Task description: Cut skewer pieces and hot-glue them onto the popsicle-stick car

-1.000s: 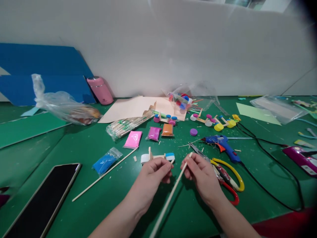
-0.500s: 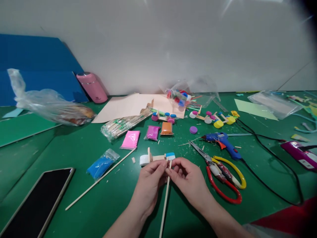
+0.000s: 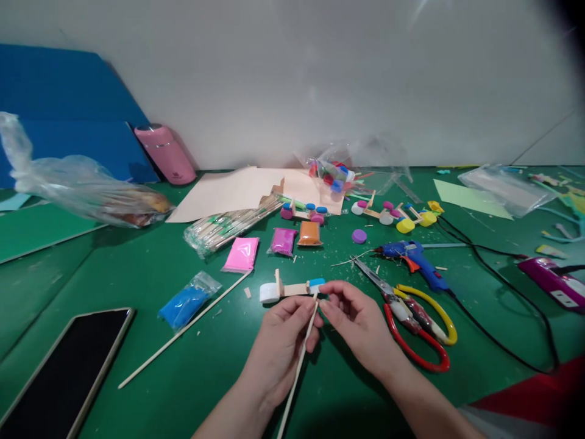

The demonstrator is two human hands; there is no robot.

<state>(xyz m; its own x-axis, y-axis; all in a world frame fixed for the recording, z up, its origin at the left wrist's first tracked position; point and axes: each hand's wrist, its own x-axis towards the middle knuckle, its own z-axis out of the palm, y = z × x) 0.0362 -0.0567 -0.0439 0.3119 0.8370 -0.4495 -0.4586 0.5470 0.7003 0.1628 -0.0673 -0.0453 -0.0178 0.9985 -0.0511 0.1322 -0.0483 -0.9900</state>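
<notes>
My left hand (image 3: 286, 341) is closed around a thin wooden stick (image 3: 297, 373), thumb pressed near its upper end. The stick slants down toward me and leaves the view at the bottom. At its upper tip, my right hand (image 3: 359, 326) has thumb and forefinger on the stick; the exact contact is small and partly hidden. Just beyond my fingers lies a little wooden toy car (image 3: 295, 289) with white wheels, a blue cap on one and an upright wooden piece. Large scissors (image 3: 414, 323) with red and yellow handles rest right of my right hand.
Left are a phone (image 3: 68, 372), another stick (image 3: 183, 332) and a blue clay packet (image 3: 188, 302). Further back sit pink (image 3: 241, 255), magenta (image 3: 283, 241) and orange (image 3: 309, 233) packets. A blue glue gun (image 3: 414, 259) with a black cable lies right; finished toy cars (image 3: 304, 212) stand behind.
My right hand has drawn slightly right, its forefinger lifting and parting from the thumb. The stick's lower end has swung left in my left hand. The view has shifted a little.
</notes>
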